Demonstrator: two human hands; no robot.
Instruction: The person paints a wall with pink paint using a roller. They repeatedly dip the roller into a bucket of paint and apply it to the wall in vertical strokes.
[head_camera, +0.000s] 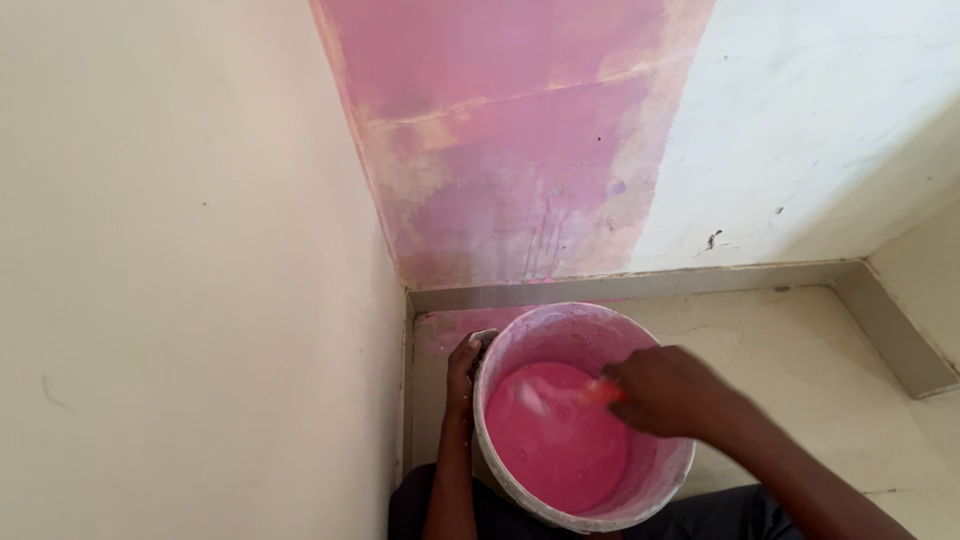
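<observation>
A white plastic bucket (520, 338) stands tilted on the floor in the corner, holding pink paint (555, 440). My left hand (463, 368) grips the bucket's rim on its left side. My right hand (665, 390) reaches into the bucket from the right and holds a brush (598, 392) with an orange handle; its blurred bristle end lies in the paint. The brush is mostly hidden by my fingers.
A cream wall (190, 270) rises at the left. The wall ahead has a pink painted patch (520, 150) beside white plaster (820, 130). A grey skirting strip (640, 287) runs along the floor edge. My dark-trousered knees sit under the bucket.
</observation>
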